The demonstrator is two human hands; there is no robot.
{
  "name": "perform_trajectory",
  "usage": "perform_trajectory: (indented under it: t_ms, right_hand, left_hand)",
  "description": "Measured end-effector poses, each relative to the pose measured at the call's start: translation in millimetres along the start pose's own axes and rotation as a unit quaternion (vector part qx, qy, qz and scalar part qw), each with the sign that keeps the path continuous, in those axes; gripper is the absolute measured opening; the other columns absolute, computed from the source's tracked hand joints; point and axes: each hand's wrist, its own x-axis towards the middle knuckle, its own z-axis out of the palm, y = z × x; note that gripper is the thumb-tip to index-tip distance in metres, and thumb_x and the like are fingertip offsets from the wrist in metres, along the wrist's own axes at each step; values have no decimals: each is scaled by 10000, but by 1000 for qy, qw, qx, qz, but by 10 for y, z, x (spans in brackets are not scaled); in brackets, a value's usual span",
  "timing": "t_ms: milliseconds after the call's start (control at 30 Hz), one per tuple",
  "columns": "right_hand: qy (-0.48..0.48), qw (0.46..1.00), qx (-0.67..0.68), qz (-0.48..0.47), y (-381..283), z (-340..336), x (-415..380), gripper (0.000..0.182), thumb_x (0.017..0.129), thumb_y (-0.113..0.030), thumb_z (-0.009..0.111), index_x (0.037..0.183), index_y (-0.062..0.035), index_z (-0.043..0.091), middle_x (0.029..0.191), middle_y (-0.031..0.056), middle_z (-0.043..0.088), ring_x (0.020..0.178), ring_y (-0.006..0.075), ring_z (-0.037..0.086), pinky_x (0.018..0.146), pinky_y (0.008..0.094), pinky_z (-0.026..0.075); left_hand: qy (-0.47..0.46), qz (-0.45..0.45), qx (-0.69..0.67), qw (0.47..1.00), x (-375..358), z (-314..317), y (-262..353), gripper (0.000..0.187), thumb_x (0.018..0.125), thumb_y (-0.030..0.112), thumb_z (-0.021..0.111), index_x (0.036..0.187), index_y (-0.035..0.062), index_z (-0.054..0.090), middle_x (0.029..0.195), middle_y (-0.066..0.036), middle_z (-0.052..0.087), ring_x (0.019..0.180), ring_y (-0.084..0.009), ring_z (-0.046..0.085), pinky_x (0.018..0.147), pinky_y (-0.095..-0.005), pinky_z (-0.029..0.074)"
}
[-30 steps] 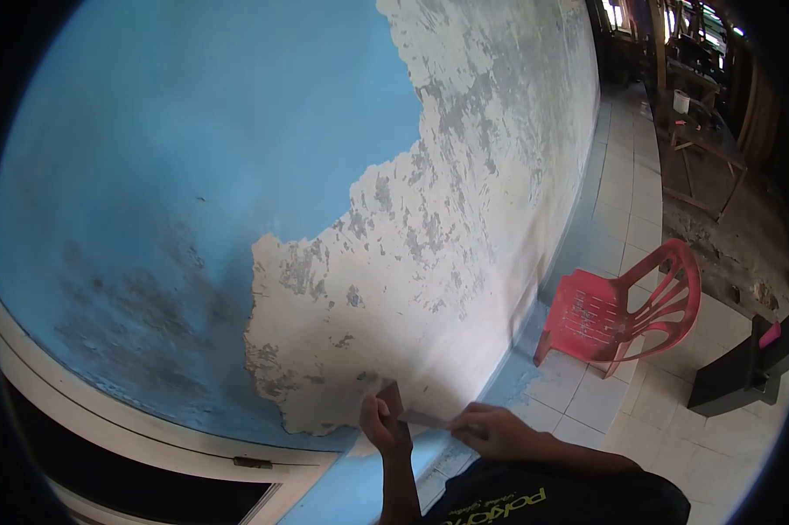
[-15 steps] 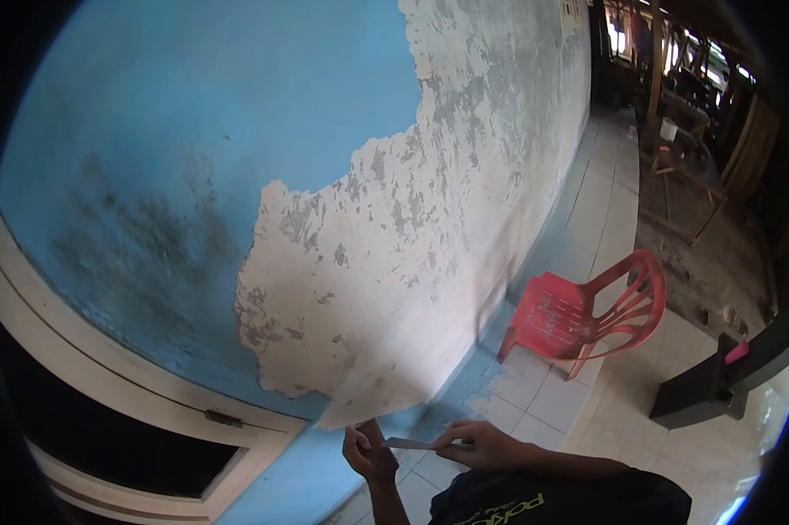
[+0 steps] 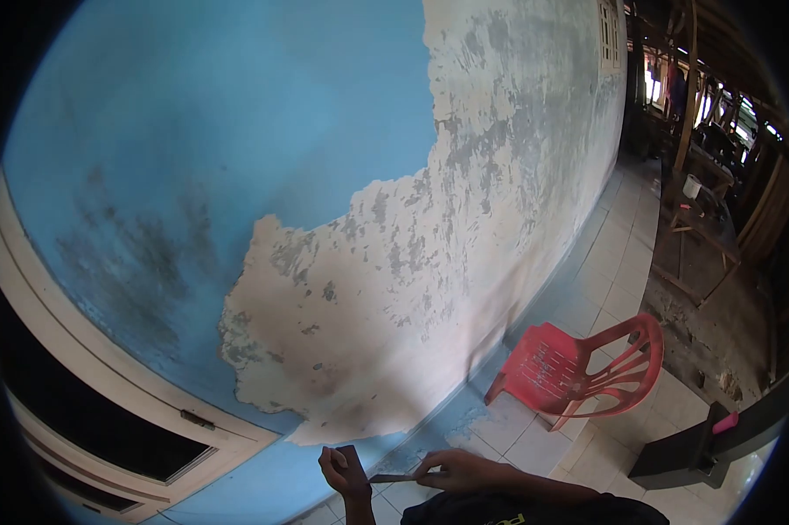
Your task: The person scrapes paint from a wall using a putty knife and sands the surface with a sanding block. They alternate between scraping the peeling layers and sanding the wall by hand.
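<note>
At the bottom of the head view, my left hand is closed around a flat, brown rectangular piece, held upright with the thumb across its face. To its right, my right hand is closed on a scraper, its thin grey blade pointing left. The blade's tip is right at the lower edge of the brown piece. Both hands are low in front of the wall, where blue paint gives way to a large bare whitish patch with grey flecks.
A red plastic chair stands on the tiled floor right of the wall. Dark furniture with a pink item on it is at the lower right. A cream window frame is at the lower left. Dark smudges mark the blue paint.
The view has tilted up, so wall and chair sit lower. My left hand has turned, showing more of the brown piece; the scraper blade stays beside it.
</note>
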Motion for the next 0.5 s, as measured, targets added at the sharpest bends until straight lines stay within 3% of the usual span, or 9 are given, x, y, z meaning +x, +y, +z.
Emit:
perform_trajectory:
  t_ms: [67,167,267,400,433,500]
  right_hand:
    - [50,998,35,-4,68,-209,-78,226,946,-188,687,1127,-56,710,1068,135,690,1005,261,668,876,365,532]
    - [116,992,31,39,262,-593,-125,286,917,-186,710,1185,-86,692,1113,126,681,983,232,670,860,351,534]
    - [186,981,6,61,289,-926,-134,337,911,-171,705,1235,-87,669,1155,137,662,982,220,671,847,330,536]
    - [291,956,-40,17,171,-1314,-9,364,914,-150,686,1265,-58,648,1177,152,642,956,190,667,808,310,540]
    - [335,941,-25,28,162,-1362,52,358,919,-139,680,1257,-26,642,1151,158,653,935,183,669,777,294,544]
    - [374,926,16,44,38,-1514,191,345,922,-106,669,1253,-13,641,1133,168,663,916,191,678,754,284,548]
  left_hand:
    - [0,-2,8,1000,75,178,-121,424,1006,231,470,628,139,302,615,20,260,591,-101,287,602,-298,279]
    - [-32,-9,52,998,170,359,-246,415,1004,216,462,627,138,304,620,21,248,590,-96,279,594,-302,260]
    - [-29,45,114,992,280,469,-284,410,1003,203,457,627,129,310,626,23,250,597,-91,275,590,-300,251]
    - [1,89,211,973,409,667,-115,410,998,187,474,625,121,317,632,26,256,598,-92,277,588,-296,237]
    - [10,64,207,976,454,668,-45,427,988,188,504,604,102,337,619,20,286,595,-93,289,598,-300,246]
    - [-42,106,320,940,568,676,120,442,980,203,532,588,84,368,609,17,323,598,-94,315,607,-295,256]
